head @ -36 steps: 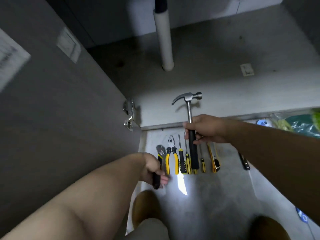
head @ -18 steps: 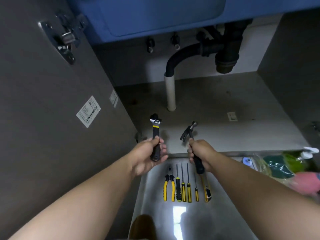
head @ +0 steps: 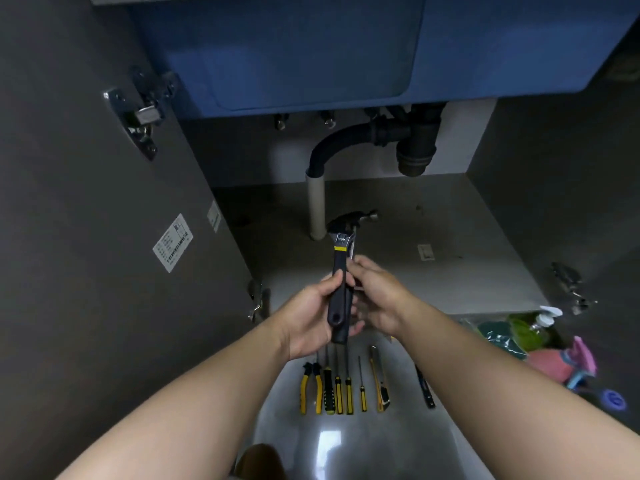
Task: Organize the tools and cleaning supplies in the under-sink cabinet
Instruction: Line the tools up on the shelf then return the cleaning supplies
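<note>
Fingers (head: pixel 329 285) of the left hand (head: pixel 310 318) are gripping the wrench (head: pixel 339 271) handle; the right hand (head: pixel 381 299) is curling around the hammer (head: pixel 356 217) shaft directly behind it. Both tools are standing upright in front of the white drain pipe (head: pixel 317 206). Remaining hand tools (head: pixel 341 388) are lying in a row farther out from the pipe.

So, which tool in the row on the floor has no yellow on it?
The dark tool at the right end; all the others show yellow.
</note>
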Available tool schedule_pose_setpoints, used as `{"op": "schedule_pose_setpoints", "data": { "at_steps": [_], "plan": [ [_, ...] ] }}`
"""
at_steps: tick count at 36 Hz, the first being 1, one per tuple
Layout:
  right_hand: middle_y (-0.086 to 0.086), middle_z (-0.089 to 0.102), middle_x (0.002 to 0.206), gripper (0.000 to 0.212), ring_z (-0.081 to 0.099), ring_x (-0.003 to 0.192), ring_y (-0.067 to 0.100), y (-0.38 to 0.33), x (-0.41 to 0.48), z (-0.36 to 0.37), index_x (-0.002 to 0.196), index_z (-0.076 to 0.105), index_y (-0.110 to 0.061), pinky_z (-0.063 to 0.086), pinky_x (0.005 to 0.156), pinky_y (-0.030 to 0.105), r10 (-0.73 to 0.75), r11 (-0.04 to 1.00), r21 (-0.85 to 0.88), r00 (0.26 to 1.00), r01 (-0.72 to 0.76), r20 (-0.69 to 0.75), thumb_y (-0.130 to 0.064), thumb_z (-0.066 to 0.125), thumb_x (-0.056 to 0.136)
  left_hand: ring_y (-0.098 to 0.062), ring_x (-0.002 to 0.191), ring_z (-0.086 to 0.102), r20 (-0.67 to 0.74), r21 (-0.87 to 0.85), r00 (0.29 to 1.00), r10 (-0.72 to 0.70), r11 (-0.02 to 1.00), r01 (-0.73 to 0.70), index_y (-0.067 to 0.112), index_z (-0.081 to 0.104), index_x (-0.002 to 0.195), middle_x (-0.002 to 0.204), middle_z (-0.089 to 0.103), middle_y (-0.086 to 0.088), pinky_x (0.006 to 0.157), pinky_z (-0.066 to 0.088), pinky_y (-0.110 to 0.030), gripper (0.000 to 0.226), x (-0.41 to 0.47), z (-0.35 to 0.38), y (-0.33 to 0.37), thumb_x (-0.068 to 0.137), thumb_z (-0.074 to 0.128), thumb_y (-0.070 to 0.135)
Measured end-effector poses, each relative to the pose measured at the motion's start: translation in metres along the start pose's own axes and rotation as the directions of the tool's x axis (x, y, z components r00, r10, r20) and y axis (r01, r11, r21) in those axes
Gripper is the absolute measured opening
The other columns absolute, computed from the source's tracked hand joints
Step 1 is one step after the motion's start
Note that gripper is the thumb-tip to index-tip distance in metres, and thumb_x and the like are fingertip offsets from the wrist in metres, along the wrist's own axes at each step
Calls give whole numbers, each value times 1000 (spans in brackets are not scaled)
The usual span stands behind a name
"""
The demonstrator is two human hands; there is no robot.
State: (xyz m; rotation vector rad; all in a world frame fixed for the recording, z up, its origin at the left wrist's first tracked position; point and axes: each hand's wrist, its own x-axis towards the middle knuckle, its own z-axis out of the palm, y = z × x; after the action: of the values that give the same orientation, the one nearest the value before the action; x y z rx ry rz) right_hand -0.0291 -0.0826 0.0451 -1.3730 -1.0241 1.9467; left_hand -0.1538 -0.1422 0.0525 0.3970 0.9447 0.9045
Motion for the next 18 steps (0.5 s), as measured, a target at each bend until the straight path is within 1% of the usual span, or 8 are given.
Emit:
{"op": "schedule_pose_setpoints", "data": {
  "at_steps": [3,5,6,9,12,15,16,18],
  "plan": [
    [-5,59,71,24,57,63,13,-4,-12,-2,94,63,-29,51,74,33,41,995,-89,999,-43,-30,-37,43,104,-9,64,53,-49,155,994,101,984,-92,23,55,94,79,53,0,50,41,-23,21,0,7,3,106,45,37],
    [-6,66,81,29,64,83,15,-2,-18,-4,107,68,-29,54,92,44,51,993,-102,998,-55,-46,-45,44,103,-3,58,56,-95,320,979,179,937,-140,21,57,92,73,58,6,47,36,-21,23,-1,7,2,106,44,35],
    [-5,67,82,32,65,85,15,-1,-20,-3,107,69,-29,55,94,46,49,995,-89,998,-53,-44,-50,46,101,-3,59,55,-113,398,971,213,905,-152,20,59,93,72,60,8,47,35,-20,24,-2,6,-1,106,45,34],
    [-5,62,72,32,64,78,11,1,-25,1,100,70,-24,58,92,42,9,994,-110,1000,-12,-21,-53,57,95,-5,64,53,-175,568,942,285,811,-140,14,67,98,70,61,13,53,38,-22,27,-4,-3,-8,104,48,32],
    [-4,58,69,22,61,74,8,7,-20,6,93,66,-21,59,84,35,-51,992,-117,997,44,-57,-43,67,92,7,62,59,-163,654,923,350,738,-164,15,72,106,67,67,21,56,43,-14,27,-5,-6,-9,105,48,28],
    [-5,57,65,18,55,61,4,9,-7,10,79,59,-23,51,64,24,-44,998,-52,992,39,-116,-28,70,92,-5,89,68,-167,700,892,420,688,-193,19,75,103,90,76,11,77,50,-20,25,-2,-8,-9,104,51,27],
    [-5,58,66,19,55,58,4,9,-3,10,78,58,-24,49,60,22,-33,999,-39,991,28,-129,-25,70,93,-10,91,68,-171,699,887,428,688,-197,19,76,103,93,76,7,78,49,-24,26,0,-10,-11,104,53,30],
    [-1,63,75,15,60,54,5,8,7,10,84,58,-23,47,53,20,-11,1000,1,989,11,-148,-19,65,96,-13,78,60,-219,667,883,415,725,-175,19,76,99,82,68,3,66,44,-26,33,3,-15,-13,103,52,40]
  ]
}}
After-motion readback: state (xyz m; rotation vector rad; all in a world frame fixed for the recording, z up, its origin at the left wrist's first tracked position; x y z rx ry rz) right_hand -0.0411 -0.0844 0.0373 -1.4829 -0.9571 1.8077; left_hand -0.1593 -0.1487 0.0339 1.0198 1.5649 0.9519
